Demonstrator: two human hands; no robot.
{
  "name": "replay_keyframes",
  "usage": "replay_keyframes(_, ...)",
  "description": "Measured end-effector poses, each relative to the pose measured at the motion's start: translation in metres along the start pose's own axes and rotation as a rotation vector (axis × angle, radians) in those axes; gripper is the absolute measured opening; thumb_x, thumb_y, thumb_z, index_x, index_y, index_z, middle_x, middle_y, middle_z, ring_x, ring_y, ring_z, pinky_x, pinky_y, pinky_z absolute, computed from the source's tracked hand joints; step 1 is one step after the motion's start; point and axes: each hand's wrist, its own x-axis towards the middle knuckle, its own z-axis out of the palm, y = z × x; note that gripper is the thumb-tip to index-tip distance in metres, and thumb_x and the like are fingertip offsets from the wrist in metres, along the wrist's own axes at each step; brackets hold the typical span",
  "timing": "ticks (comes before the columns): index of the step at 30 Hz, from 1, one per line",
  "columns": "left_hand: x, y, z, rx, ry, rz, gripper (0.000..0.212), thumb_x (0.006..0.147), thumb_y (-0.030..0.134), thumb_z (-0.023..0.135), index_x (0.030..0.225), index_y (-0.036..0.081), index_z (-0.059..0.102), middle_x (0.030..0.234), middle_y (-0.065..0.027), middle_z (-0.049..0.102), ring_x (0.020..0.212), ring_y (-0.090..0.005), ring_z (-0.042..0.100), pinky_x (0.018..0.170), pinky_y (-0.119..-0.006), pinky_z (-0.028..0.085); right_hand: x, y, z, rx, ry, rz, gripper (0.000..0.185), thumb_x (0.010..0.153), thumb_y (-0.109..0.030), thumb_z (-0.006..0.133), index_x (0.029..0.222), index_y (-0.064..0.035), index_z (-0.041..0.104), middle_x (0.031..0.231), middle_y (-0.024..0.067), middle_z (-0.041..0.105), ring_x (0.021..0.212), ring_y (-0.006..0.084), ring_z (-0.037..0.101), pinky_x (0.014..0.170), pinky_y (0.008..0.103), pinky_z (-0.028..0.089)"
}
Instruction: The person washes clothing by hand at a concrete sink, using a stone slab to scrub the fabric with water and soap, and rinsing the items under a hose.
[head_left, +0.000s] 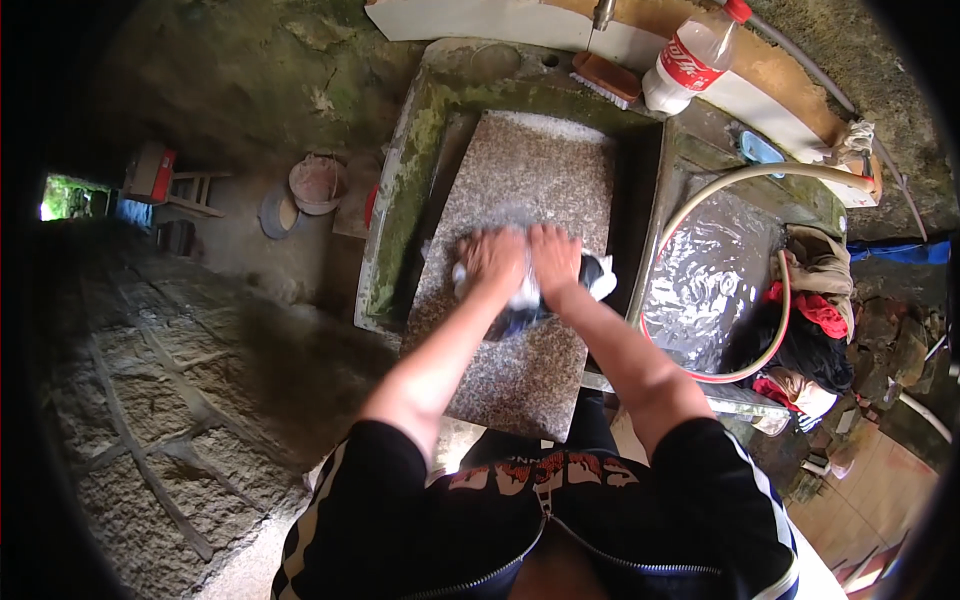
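Note:
Both of my hands press down on a wet, bunched dark and white cloth (525, 311) on a speckled stone slab (517, 375). My left hand (495, 259) lies on the cloth's left part, fingers pointing away from me. Close beside it, my right hand (555, 259) rests on the right part, where a white end of cloth sticks out. The hands are slightly blurred, and how far the fingers grip the cloth is hidden. White suds lie along the slab's far edge. The slab slopes across a mossy stone basin (394, 202).
To the right, a water-filled basin (705, 277) has a curved hose (786, 300) over it and piled clothes (817, 337) on its edge. A scrubbing brush (607, 77), a Coca-Cola bottle (690, 64) and a blue soap dish (761, 152) stand along the back. Buckets (318, 184) are at left.

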Motion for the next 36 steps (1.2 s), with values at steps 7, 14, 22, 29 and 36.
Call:
replay_keyframes(7, -0.029, -0.027, 0.004, -0.182, 0.172, 0.074, 0.060, 0.098, 0.053, 0.031, 0.111, 0.008, 0.069, 0.136, -0.0127, 0.051, 0.131, -0.0361, 0.037, 0.108, -0.058, 0.023, -0.035, -0.022, -0.039, 0.233, 0.040, 0.256, 0.032, 0.090, -0.040, 0.053, 0.103, -0.0155, 0.069, 0.108, 0.0134, 0.061, 0.115, 0.0369, 0.048, 0.104, 0.0595, 0.027)
replay_keyframes(14, -0.068, -0.031, 0.031, 0.166, 0.001, 0.188, 0.035, 0.089, 0.047, 0.050, 0.098, 0.017, 0.065, 0.108, -0.0042, 0.059, 0.105, -0.0218, 0.051, 0.096, -0.044, 0.033, -0.061, 0.014, -0.003, 0.287, 0.038, -0.220, 0.019, 0.080, -0.022, 0.059, 0.095, -0.0102, 0.063, 0.096, 0.0113, 0.065, 0.100, 0.0307, 0.058, 0.077, 0.0458, 0.044)
replay_keyframes(22, -0.038, -0.009, 0.002, -0.067, -0.011, -0.015, 0.066, 0.098, 0.058, 0.024, 0.112, 0.010, 0.067, 0.144, -0.0163, 0.043, 0.138, -0.0360, 0.029, 0.113, -0.061, 0.009, -0.021, -0.007, -0.038, 0.224, -0.105, 0.350, 0.043, 0.087, -0.050, 0.057, 0.104, -0.0118, 0.067, 0.121, 0.0163, 0.054, 0.115, 0.0389, 0.048, 0.098, 0.0598, 0.033)
replay_keyframes(29, -0.112, -0.019, 0.031, 0.172, 0.111, 0.187, 0.029, 0.092, 0.038, 0.050, 0.092, 0.012, 0.063, 0.107, -0.0093, 0.061, 0.106, -0.0275, 0.053, 0.096, -0.046, 0.034, -0.092, 0.011, -0.012, 0.295, 0.163, -0.263, 0.020, 0.082, -0.029, 0.063, 0.088, -0.0106, 0.064, 0.091, 0.0108, 0.059, 0.092, 0.0296, 0.055, 0.082, 0.0457, 0.039)
replay_keyframes(36, -0.011, -0.007, 0.023, 0.033, 0.294, -0.008, 0.046, 0.095, 0.039, 0.040, 0.105, 0.006, 0.070, 0.135, -0.0144, 0.046, 0.130, -0.0321, 0.034, 0.110, -0.052, 0.018, 0.011, -0.010, -0.023, 0.015, -0.160, 0.207, 0.041, 0.094, -0.045, 0.045, 0.117, -0.0172, 0.065, 0.132, 0.0145, 0.050, 0.126, 0.0314, 0.043, 0.105, 0.0660, 0.021)
